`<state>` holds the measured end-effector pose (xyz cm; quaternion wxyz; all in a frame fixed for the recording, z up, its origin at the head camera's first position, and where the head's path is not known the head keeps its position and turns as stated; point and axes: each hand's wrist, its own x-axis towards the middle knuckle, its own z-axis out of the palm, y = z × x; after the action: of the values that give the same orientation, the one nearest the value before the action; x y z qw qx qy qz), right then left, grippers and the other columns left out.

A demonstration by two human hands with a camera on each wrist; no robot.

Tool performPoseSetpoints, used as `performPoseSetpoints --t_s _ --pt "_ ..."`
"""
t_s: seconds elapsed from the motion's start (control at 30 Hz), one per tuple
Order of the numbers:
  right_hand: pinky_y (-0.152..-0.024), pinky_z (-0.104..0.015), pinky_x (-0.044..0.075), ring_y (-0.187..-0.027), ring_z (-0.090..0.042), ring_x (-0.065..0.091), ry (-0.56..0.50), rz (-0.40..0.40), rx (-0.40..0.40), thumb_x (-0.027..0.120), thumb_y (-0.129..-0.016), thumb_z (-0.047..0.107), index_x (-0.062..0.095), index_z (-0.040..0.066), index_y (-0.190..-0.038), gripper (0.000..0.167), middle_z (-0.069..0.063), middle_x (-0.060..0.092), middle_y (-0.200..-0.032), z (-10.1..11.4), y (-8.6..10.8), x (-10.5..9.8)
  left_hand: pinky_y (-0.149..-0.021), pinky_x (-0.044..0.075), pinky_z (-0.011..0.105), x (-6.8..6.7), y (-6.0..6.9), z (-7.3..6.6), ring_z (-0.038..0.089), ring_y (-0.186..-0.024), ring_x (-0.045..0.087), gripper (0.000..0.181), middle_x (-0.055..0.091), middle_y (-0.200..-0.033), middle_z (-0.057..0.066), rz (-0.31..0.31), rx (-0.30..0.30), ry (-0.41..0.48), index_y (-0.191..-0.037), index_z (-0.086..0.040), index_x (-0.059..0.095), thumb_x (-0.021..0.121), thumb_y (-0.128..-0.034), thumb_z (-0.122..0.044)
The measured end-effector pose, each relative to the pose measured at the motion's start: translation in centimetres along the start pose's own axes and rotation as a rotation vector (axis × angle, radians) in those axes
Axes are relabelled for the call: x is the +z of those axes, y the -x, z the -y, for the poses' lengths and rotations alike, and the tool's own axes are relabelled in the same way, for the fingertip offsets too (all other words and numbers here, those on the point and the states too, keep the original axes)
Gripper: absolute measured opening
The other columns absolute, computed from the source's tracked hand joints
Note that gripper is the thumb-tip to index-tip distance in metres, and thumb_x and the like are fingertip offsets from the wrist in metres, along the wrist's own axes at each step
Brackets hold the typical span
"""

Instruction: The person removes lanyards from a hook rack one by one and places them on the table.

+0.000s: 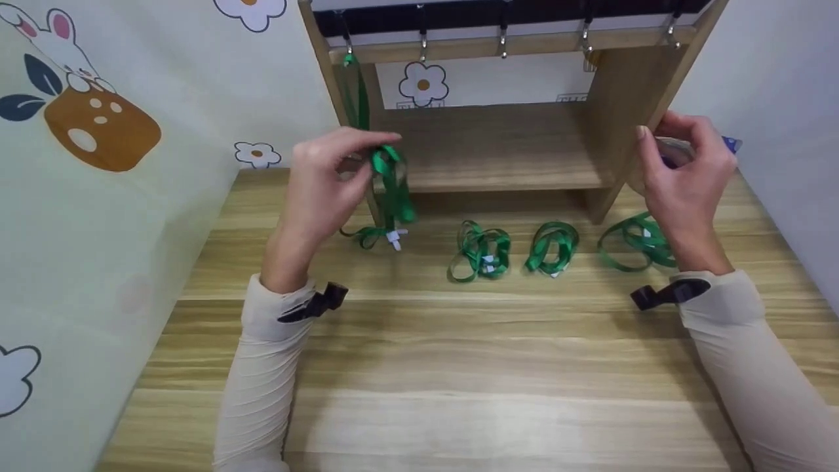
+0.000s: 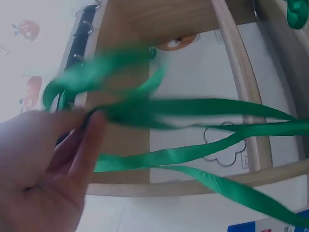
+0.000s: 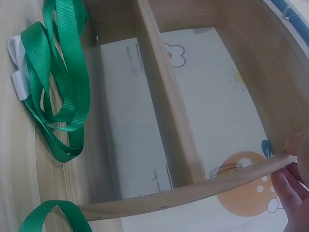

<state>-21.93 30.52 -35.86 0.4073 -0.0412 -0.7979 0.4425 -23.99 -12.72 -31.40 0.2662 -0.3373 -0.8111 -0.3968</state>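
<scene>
My left hand (image 1: 328,174) pinches a bunch of green ribbon lanyard (image 1: 395,190) between thumb and fingers, in front of the wooden rack's left side. In the left wrist view, loops of that lanyard (image 2: 193,106) stretch to the right, partly blurred. A green strap (image 1: 357,98) hangs from the leftmost hook and passes behind my left hand; whether it joins the held bunch cannot be seen. My right hand (image 1: 688,164) grips the edge of the rack's right side panel (image 1: 639,105), also visible in the right wrist view as a rim (image 3: 193,191) under the fingertips (image 3: 292,145).
Several silver hooks (image 1: 503,42) line the rack's top bar. Coiled green lanyards with white pieces lie before the rack: one at the middle (image 1: 485,252), another coil (image 1: 552,248) beside it, a third coil (image 1: 636,242) near my right wrist. A blue-edged object (image 1: 731,144) shows behind my right hand.
</scene>
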Motion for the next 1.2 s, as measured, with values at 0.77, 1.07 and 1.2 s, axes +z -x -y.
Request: performPoseSetpoints --t_s 0.77,1.07,1.2 --pt "-0.106 -0.024 0.06 -0.121 -0.011 0.074 -0.02 -0.006 -0.013 0.079 -0.1 0.03 0.076 0.012 -0.128 0.033 -0.004 0.078 -0.126 -0.2 -0.1 -0.1 -0.077 0.069 0.038 4.1 1.7 0.7 0.025 -0.088 0.077 0.022 0.079 -0.114 0.016 0.804 -0.438 -0.318 -0.122 -0.002 0.078 0.073 -0.1002 -0.003" --pt "-0.107 -0.024 0.06 -0.122 -0.011 0.073 -0.022 -0.005 0.0 0.079 -0.1 0.031 0.076 0.013 -0.128 0.033 -0.003 0.078 -0.126 0.0 0.1 0.0 -0.078 0.07 0.049 9.8 4.0 0.4 0.039 -0.099 0.078 0.02 0.074 -0.11 0.025 0.649 -0.449 -0.65 -0.105 0.003 0.076 0.058 -0.1013 0.012" --pt "-0.108 -0.024 0.06 -0.122 -0.011 0.073 -0.03 -0.007 -0.001 0.08 -0.1 0.034 0.076 0.013 -0.128 0.035 -0.002 0.078 -0.126 0.2 0.1 0.0 -0.071 0.07 0.049 11.2 4.6 0.5 0.041 -0.098 0.079 0.022 0.074 -0.11 0.024 0.645 -0.503 -0.641 -0.108 0.003 0.078 0.058 -0.1033 0.01"
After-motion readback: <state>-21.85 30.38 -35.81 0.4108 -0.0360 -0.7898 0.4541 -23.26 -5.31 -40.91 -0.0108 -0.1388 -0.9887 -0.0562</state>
